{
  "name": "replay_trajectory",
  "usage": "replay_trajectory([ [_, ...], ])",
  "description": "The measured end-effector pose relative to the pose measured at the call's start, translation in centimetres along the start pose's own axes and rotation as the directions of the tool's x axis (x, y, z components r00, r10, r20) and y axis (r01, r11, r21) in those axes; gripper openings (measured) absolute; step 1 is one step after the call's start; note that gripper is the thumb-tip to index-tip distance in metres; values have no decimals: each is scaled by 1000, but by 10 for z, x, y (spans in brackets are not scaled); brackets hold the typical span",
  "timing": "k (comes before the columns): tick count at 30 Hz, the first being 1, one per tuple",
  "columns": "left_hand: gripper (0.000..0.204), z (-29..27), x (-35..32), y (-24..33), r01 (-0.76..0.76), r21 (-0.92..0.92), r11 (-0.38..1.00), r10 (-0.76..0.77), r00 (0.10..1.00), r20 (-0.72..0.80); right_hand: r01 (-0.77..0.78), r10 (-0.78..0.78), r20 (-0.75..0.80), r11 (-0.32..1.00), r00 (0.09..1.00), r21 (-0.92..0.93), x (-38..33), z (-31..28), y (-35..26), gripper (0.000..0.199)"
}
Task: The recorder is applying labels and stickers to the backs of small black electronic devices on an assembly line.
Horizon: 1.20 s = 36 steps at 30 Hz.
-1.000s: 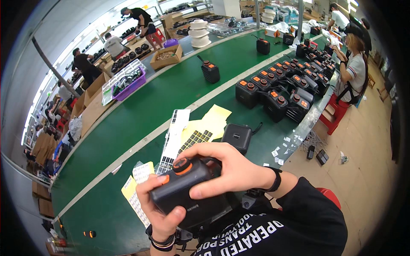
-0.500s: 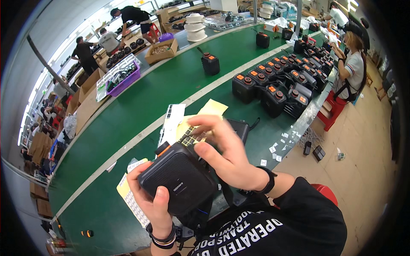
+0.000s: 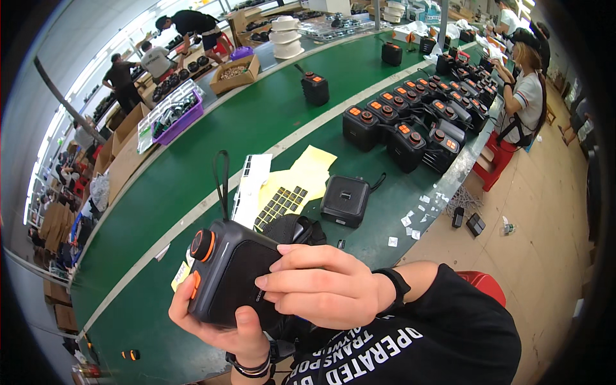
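Note:
A black box-shaped device [image 3: 224, 273] with an orange knob and an orange side button is held low in the head view, its black strap looping upward. My left hand [image 3: 221, 327] cups it from below. My right hand [image 3: 317, 285] lies flat across its right face, fingers pressed on it. A black band sits on my right wrist. Just beyond the device lie a yellow sheet [image 3: 292, 189] carrying rows of small black stickers, a white sheet [image 3: 250, 189], and another black device [image 3: 346, 200] face up on the green table [image 3: 192, 167].
Rows of black devices with orange knobs [image 3: 410, 125] stand along the table's right edge. A person in a white shirt [image 3: 526, 96] sits at far right. Other people work by cardboard boxes and a purple bin [image 3: 170, 119] at upper left. Paper scraps litter the floor.
The device has been turned in my hands, so its orange knob now faces left. My right hand moved from its top down onto its side face.

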<state>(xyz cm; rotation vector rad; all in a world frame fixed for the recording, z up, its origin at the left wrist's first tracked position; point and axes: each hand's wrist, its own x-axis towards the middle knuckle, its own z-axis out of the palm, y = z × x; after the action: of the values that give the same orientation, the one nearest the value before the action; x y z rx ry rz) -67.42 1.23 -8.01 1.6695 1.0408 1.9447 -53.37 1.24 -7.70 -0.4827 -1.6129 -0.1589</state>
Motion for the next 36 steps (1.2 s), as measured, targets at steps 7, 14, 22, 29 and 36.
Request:
replay_trajectory([
  [7, 67, -4, -4, -8, -116, 57, 992, 117, 993, -15, -6, 6, 2, 1000, 1000, 13, 1, -1, -4, 16],
  [14, 67, -1, -3, -2, -2, -16, 1000, 3, 1000, 25, -243, 245, 20, 949, 969, 202, -2, 1, -5, 17],
  [22, 60, 1, 3, -2, 66, -60, 996, -64, 997, 32, -32, 63, 167, 982, 984, -185, 7, -5, 2, 36],
  [29, 56, 0, 8, -5, 240, -130, 962, -224, 967, 125, -417, 377, 213, 887, 902, 200, 25, -13, 6, 17],
  [36, 55, -2, 6, -6, 337, -183, 924, -309, 937, 165, -433, 389, 257, 890, 885, 142, 28, -15, 4, 14],
])
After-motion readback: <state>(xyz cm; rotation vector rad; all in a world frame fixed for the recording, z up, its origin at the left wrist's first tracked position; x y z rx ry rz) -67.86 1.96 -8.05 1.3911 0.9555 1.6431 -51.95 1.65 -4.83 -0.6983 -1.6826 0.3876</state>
